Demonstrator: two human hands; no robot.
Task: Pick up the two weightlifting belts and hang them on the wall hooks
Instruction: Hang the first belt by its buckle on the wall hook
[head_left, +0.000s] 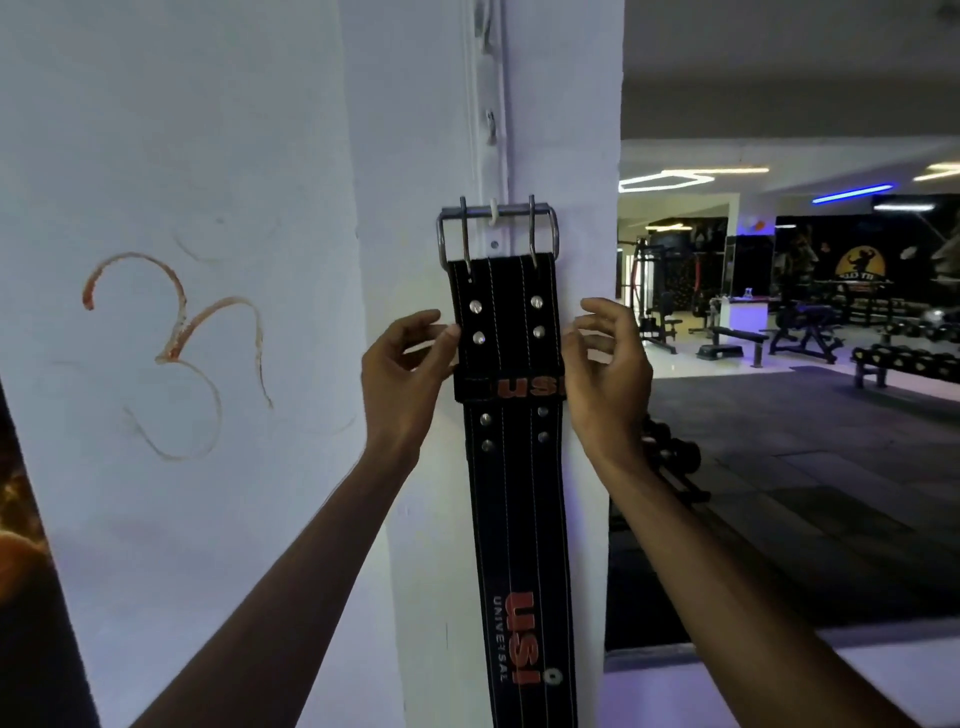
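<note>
A black weightlifting belt (511, 467) with orange "USI" lettering hangs straight down the white pillar. Its steel buckle (497, 228) is caught over a small white wall hook (493, 210). Two more white hooks (490, 124) sit higher on the same vertical strip. My left hand (408, 374) is at the belt's left edge, fingertips touching it near the rivets. At the belt's right edge is my right hand (608, 369), fingers spread and curled, just off or barely brushing the belt. Only one belt is in view.
The white pillar (582, 156) ends at a corner on the right. Beyond it lies the gym floor with benches (737, 338), dumbbell racks (904, 358) and machines. On the left wall (182, 156) is an orange painted symbol (176, 353).
</note>
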